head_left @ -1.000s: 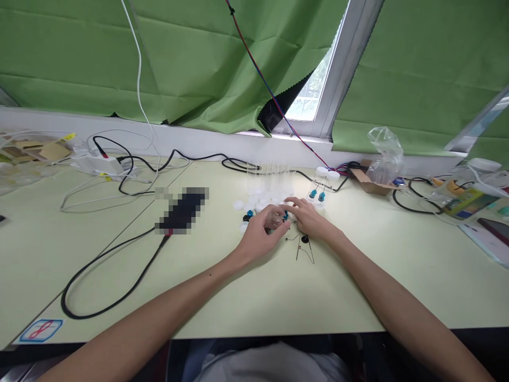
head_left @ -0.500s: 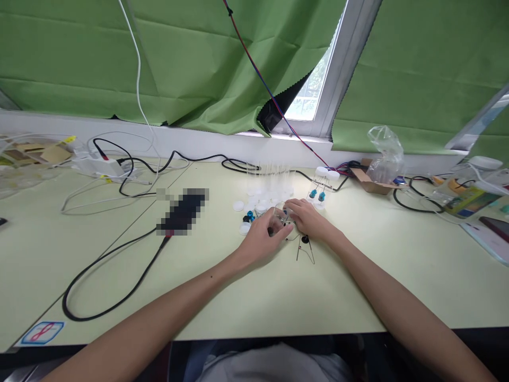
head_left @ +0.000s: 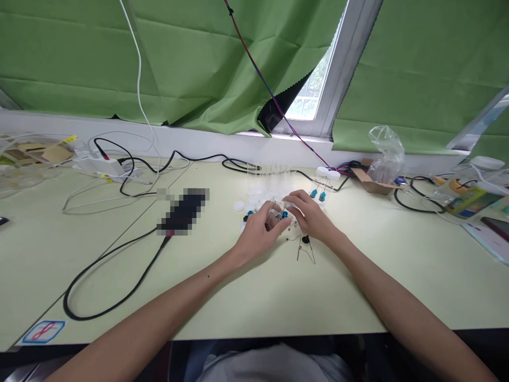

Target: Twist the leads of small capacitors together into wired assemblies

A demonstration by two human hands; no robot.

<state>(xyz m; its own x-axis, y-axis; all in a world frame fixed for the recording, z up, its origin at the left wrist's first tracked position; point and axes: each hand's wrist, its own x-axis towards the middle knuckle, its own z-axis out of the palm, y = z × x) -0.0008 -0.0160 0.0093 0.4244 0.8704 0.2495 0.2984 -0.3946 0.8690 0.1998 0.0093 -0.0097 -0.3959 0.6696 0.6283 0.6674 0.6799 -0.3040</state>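
We see our left hand [head_left: 256, 229] wrapped around a clear plastic container [head_left: 274, 211] and hiding much of it, while we cannot tell whether the right hand [head_left: 312, 216], curled close beside it, pinches anything, and between both hands a small blue part [head_left: 284, 214] shows only partly.

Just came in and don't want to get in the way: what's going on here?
A person at a table has a clear jar in the left hand. The fingertips of the right hand are close to the jar's end; whether they hold anything is too small to tell. Two white-capped jars stand just beyond the right hand, with blue parts inside. Bent wires lie nearer the person.
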